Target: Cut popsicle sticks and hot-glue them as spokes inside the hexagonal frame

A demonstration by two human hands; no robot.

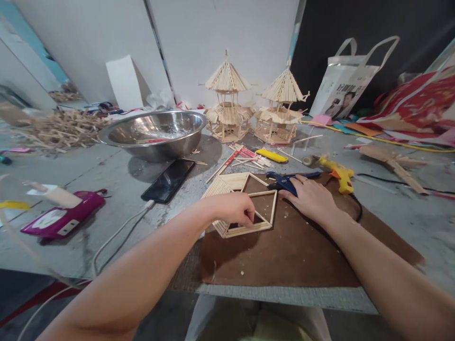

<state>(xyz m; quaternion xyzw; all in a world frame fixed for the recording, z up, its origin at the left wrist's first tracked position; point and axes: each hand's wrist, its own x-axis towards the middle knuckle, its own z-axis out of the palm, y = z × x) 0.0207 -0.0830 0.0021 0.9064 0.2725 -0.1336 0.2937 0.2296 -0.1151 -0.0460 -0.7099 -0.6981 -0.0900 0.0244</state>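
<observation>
Far left: purple device (66, 218) on the worktop (110, 182), then steel bowl (170, 146), with phone (168, 181) lying slantwise before it, cable trailing to the near edge. Left forearm angles in from lower left, reaching away and right; left hand (237, 208) bent over the stick frame (249, 230), knuckles up, fingers curled and tips down inside it. Left grip drawn together; can't tell whether it clamps a stick, tips hidden.

Frame lies flat on the far left part of the brown board (284, 258), overhanging the board's left edge a bit. Multi-sided; longer way about left-right in view. Slatted panels on the left, open stick outlines right, one corner pointing right toward the right hand (310, 196).

Right forearm comes in from lower right, hand palm down, fingers spread forward over the blue hand tool (284, 182), whose long axis runs roughly left-right just beyond the frame's right corner. Right grip: rests on the tool, can't tell if clamped. Yellow glue gun (339, 175) near the board's far right edge. Most open room: board in front of the frame, to the worktop's near edge.
</observation>
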